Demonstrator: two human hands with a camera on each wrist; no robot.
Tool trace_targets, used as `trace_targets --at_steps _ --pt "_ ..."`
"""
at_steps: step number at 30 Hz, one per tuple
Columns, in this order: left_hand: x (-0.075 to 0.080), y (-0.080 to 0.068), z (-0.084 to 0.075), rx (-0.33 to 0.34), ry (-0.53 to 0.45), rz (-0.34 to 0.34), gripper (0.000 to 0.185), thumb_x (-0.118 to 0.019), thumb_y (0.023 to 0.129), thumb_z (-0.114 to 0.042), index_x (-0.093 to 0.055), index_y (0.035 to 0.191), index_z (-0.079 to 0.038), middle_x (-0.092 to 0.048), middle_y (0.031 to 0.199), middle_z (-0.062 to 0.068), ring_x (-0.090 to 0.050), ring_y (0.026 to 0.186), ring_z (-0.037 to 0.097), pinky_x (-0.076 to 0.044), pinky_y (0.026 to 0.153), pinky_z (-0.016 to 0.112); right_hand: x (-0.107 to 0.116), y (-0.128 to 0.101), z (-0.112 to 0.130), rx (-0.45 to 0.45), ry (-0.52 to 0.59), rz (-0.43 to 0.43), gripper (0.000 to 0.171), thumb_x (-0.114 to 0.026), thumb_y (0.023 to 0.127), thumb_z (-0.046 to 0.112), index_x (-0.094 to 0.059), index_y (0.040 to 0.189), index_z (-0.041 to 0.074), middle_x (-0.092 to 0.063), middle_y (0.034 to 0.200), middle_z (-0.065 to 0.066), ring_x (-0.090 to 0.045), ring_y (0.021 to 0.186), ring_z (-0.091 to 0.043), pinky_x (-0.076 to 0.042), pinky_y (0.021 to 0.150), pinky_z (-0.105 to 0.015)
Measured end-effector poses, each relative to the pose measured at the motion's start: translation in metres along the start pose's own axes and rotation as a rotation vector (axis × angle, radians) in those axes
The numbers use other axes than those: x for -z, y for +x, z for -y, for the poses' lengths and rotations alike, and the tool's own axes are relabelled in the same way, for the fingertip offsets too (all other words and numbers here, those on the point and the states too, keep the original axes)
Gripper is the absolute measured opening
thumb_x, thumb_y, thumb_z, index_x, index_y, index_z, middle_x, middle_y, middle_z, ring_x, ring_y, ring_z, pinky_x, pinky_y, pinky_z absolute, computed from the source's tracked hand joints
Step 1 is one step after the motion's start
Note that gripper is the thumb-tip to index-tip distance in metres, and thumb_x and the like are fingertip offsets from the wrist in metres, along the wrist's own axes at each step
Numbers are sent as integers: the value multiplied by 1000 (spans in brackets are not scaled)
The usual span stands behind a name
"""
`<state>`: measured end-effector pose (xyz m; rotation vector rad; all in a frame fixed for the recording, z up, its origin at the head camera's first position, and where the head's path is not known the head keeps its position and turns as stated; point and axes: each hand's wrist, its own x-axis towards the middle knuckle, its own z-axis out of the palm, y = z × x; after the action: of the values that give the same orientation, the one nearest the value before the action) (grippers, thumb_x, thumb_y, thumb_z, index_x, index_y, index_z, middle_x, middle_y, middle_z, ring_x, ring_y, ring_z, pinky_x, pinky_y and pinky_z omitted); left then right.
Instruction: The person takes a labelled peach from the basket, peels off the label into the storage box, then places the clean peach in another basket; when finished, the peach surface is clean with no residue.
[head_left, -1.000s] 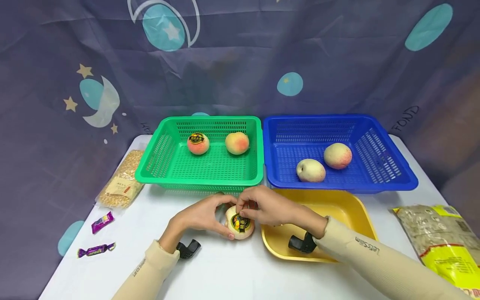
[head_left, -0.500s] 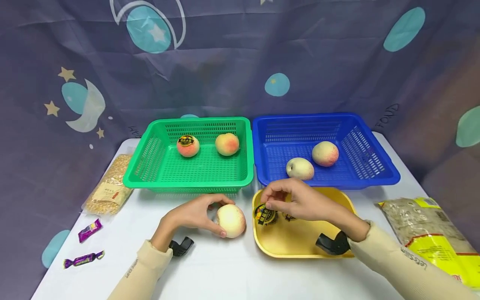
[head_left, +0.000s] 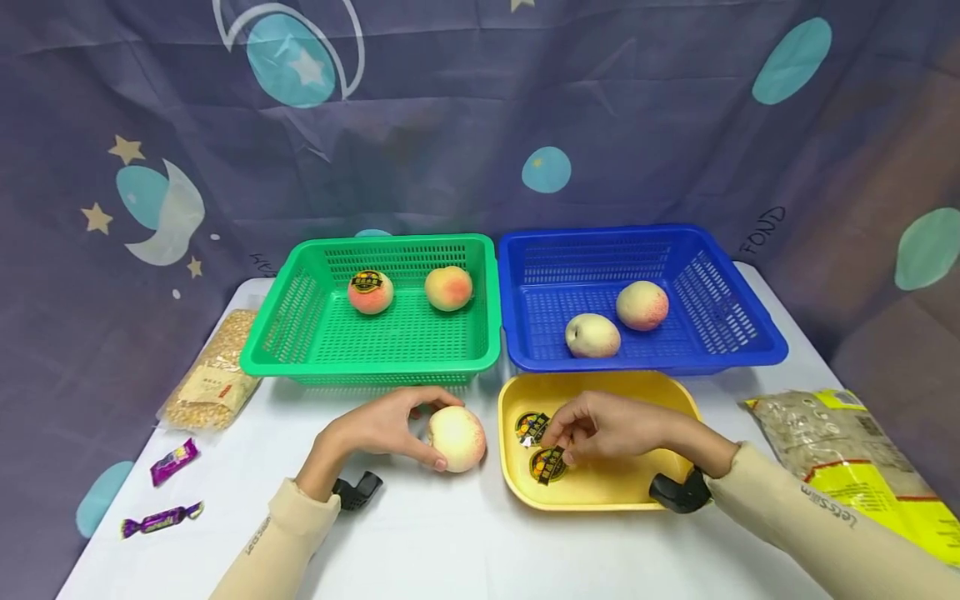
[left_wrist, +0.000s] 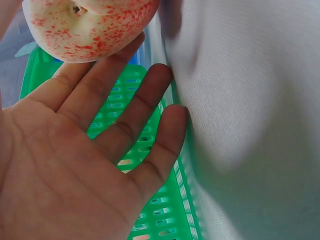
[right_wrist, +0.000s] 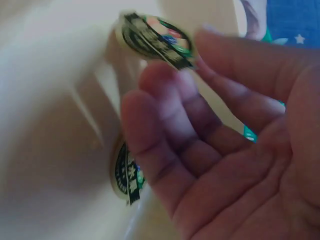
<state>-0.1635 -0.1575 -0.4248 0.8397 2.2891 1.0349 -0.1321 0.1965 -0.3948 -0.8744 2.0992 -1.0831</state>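
In the head view my left hand [head_left: 386,427] holds a pale peach [head_left: 457,439] on the white table, thumb at its near side and fingers behind. The left wrist view shows the red-speckled peach [left_wrist: 95,25] at the fingertips, the lower fingers spread. My right hand [head_left: 611,425] is over the yellow tray [head_left: 600,492], pinching a black-and-gold round sticker [head_left: 548,465] by its edge. In the right wrist view that sticker [right_wrist: 157,42] is at the thumb and fingertips. Another such sticker [head_left: 531,427] lies in the tray, close beside it.
Behind stand a green basket [head_left: 367,367] with two peaches, one bearing a sticker, and a blue basket [head_left: 645,362] with two peaches. Corn kernels in a bag [head_left: 213,375] and two purple candies [head_left: 161,521] lie left. A yellow-and-clear food bag [head_left: 862,458] lies right.
My right hand has peeled the sticker off the peach and carried it right, then down into the yellow tray. My left hand keeps holding the peach, now bare on its visible side.
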Motion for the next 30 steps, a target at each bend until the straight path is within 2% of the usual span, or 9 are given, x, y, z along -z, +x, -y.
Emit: trace_targets --at_steps 8,15,20,26,30 --pt "0 1 2 7 -10 2 73 -94 70 -39 -62 134 -25 -65 128 -8 -57 121 15 -45 105 45 1 -6 3 -34 -93 62 30 -74 91 11 -70 119 5 -71 106 -9 -60 80 -3 -53 71 -20" --pt "0 0 3 2 -6 1 73 -93 71 -40 -62 134 -26 -65 128 -8 -57 122 15 -45 105 45 3 -11 6 -77 -97 84 43 -78 89 17 -67 130 8 -73 122 -8 -57 69 -4 -50 64 -20" --pt "0 0 4 3 -3 2 72 -93 71 -40 -62 135 -27 -65 129 -9 -57 122 15 -45 105 45 4 -13 5 -110 -108 87 52 -80 87 21 -65 135 8 -72 128 -8 -56 65 -3 -50 62 -20" --pt "0 0 3 2 -9 -6 72 -94 70 -39 -62 134 -27 -65 128 -9 -57 121 15 -45 105 45 8 -16 4 -71 -112 76 51 -80 89 24 -65 135 8 -72 127 -10 -58 67 -3 -52 63 -21" --pt "-3 -2 4 -16 -11 -23 72 -94 70 -40 -63 133 -28 -66 126 -11 -58 119 13 -46 104 44 16 -27 5 -2 -125 1 47 -78 90 27 -67 132 8 -72 123 -12 -62 72 -3 -55 66 -24"
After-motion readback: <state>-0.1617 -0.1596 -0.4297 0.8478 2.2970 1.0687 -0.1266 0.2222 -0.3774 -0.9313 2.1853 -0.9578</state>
